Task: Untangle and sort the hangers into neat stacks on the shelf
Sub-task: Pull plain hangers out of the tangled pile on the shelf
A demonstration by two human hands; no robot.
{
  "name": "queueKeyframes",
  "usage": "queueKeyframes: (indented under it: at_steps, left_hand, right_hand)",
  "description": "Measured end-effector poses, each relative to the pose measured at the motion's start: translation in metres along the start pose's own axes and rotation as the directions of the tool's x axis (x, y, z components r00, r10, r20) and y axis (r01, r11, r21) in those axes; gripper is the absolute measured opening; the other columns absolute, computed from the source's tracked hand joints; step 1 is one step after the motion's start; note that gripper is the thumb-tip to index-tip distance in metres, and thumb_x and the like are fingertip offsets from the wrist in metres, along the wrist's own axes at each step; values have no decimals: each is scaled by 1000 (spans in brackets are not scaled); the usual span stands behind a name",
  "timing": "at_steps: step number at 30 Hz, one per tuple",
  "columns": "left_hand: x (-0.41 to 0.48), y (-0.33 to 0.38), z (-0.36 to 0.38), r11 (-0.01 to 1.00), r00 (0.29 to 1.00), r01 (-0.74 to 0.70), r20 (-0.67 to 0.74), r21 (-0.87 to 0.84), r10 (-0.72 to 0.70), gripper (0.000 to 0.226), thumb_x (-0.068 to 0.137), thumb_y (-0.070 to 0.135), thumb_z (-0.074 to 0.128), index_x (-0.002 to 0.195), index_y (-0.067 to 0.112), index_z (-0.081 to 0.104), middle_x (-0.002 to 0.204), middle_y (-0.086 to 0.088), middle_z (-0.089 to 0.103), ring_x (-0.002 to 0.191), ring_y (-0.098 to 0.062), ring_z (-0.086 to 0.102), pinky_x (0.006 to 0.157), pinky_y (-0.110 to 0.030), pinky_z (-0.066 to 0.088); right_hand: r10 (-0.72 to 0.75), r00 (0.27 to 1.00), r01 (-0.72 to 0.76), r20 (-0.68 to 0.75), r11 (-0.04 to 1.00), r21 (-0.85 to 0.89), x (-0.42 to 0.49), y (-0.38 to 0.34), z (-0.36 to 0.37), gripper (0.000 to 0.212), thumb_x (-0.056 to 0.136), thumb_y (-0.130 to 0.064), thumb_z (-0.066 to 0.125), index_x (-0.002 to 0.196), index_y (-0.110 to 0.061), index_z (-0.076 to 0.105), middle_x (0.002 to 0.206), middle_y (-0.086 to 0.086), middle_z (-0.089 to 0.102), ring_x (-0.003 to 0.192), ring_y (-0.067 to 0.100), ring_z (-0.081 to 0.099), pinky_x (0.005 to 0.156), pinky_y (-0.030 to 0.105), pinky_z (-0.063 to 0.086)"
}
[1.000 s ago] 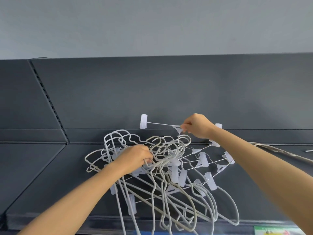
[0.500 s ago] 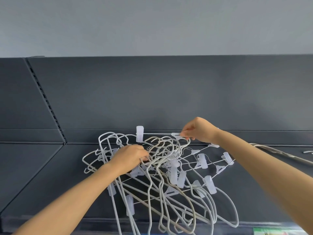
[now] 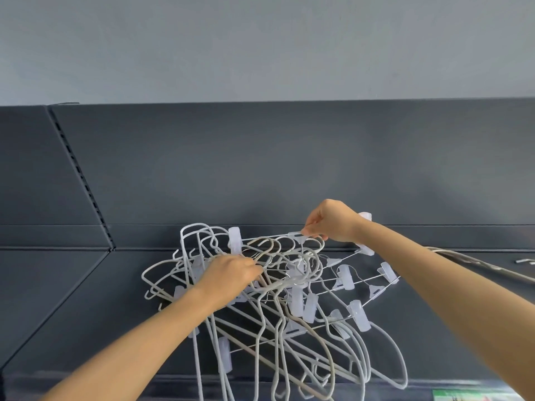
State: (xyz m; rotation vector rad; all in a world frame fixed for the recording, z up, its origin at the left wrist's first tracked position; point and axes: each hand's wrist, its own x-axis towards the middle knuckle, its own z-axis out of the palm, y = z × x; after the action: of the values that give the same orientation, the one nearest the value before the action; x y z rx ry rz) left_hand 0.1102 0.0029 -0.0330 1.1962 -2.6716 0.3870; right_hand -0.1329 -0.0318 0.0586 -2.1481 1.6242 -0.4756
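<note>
both bare forearms are stretched forward and upward from the lower corners of the view toward a tangled heap of white wire and clip hangers [image 3: 289, 311], which is lying on the dark grey metal shelf [image 3: 72, 299] against its dark back panel [image 3: 260, 169]. the left hand [image 3: 231, 274] is held palm down over the left middle of the heap, knuckles up. the right hand [image 3: 333, 224] is raised higher, at the back of the heap, with its fingers pointed down and to the left.

a green and white label [image 3: 469, 396] is seen at the bottom right edge; its writing is cut off and too small to be read.

the left fingers are curled into the bundle of hooks and appear to be gripped round several wires, though the fingertips are hidden among them. the right thumb and fingertips are pressed together in a pinch on the middle piece of a thin wire hanger with translucent plastic clips [image 3: 235, 244], which is held just above the top of the heap. further pale hangers [image 3: 477, 264] are laid on the shelf to the right, well apart from the heap.
</note>
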Motion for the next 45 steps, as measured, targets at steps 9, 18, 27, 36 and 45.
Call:
queueKeyframes:
  at_steps: [9,18,27,36,45]
  left_hand:
    - [-2,9,9,992,997,-66,-38,103,70,31,48,3,87,70,14,67,56,6,56,44,-9,53,36,-21,46]
    - [-2,9,-5,983,992,-79,-80,168,94,41,35,-1,88,68,13,69,51,4,54,40,-11,51,35,-19,42]
    - [-1,6,4,992,990,-30,-131,119,46,55,49,2,87,101,15,72,62,4,59,52,-14,57,46,-26,50]
    - [-4,1,6,997,996,42,-82,64,-37,69,41,-3,85,106,10,67,65,2,62,54,-13,59,44,-26,53]
    - [-8,-12,4,994,993,110,-54,7,-109,46,49,-2,86,85,13,61,59,3,53,43,-12,52,34,-26,46]
  right_hand:
    - [-18,1000,16,-25,997,-72,9,-13,0,21,83,-21,65,73,-4,71,70,7,70,56,11,52,58,23,44]
    - [-60,996,50,-64,988,-148,18,-24,-2,23,83,-21,62,73,-1,70,76,16,70,58,18,48,55,27,41]
    - [-67,995,79,73,980,-183,14,-30,-8,21,85,-23,63,77,-6,73,66,-2,66,54,6,53,49,14,39]
    - [-12,1000,12,6,995,-96,1,-15,-13,30,83,-21,64,54,-15,60,38,-13,49,39,3,42,40,11,31]
    - [66,980,-64,-187,998,17,10,5,-1,29,86,-23,63,66,-3,68,66,6,65,47,13,43,43,18,33]
